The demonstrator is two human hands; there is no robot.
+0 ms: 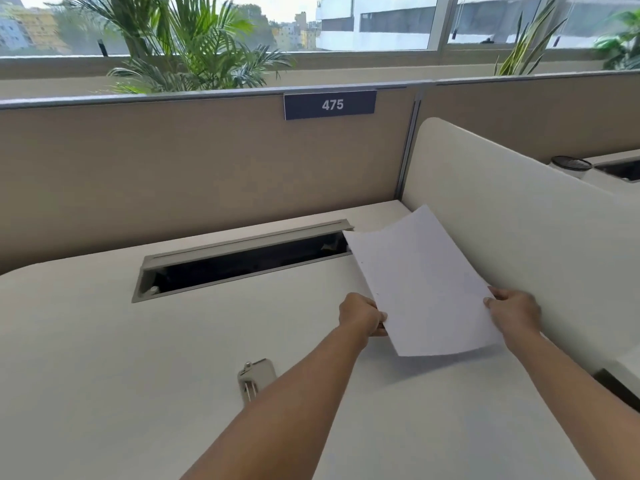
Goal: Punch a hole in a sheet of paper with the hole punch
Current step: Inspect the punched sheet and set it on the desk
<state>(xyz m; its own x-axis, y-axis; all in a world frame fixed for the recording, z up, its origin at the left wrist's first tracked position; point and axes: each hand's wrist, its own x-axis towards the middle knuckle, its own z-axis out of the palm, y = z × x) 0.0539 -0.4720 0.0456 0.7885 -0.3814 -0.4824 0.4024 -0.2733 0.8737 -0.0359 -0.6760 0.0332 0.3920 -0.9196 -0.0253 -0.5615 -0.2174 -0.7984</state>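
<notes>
A white sheet of paper is held above the desk at the right, slightly curved, its far corner pointing toward the side divider. My left hand grips its left edge near the lower corner. My right hand pinches the right edge, thumb on top. A small metal hole punch lies on the white desk nearer to me, partly hidden behind my left forearm.
An open cable tray slot is cut into the desk at the back. A beige partition with a "475" sign stands behind it. A cream side divider borders the right.
</notes>
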